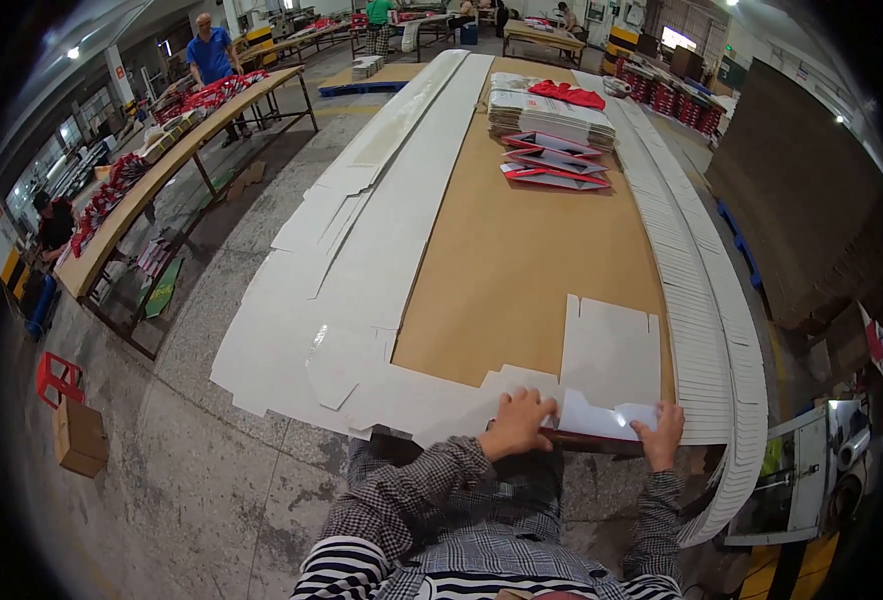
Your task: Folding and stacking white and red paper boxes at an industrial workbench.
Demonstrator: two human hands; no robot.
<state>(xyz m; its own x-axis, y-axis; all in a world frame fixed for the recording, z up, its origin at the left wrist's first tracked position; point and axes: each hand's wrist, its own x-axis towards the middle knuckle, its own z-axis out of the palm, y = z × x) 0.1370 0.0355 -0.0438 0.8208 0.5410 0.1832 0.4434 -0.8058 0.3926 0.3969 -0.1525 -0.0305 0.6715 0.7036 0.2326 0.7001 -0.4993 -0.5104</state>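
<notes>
While a red stool [58, 378] and a brown carton [81, 437] sit on the concrete floor at the lower left of the frame, a long side table [161, 175] with red goods runs up toward a person in blue [211, 55] at the upper left. White card sheets [341, 290] overlap along the left edge of the brown worktable [521, 250]. Low in the middle, the left hand [517, 425] lies flat, fingers [531, 402] slightly spread, pressing on a white die-cut card blank [609, 365] at the table's near edge. Just to the right, the right hand [660, 435] pinches the blank's folded flap, fingers curled together on it. Farther up the table lie stacked flat cartons [551, 115] and red-trimmed pieces [556, 162]. Shingled white cards [701, 300] curve down the right edge.
</notes>
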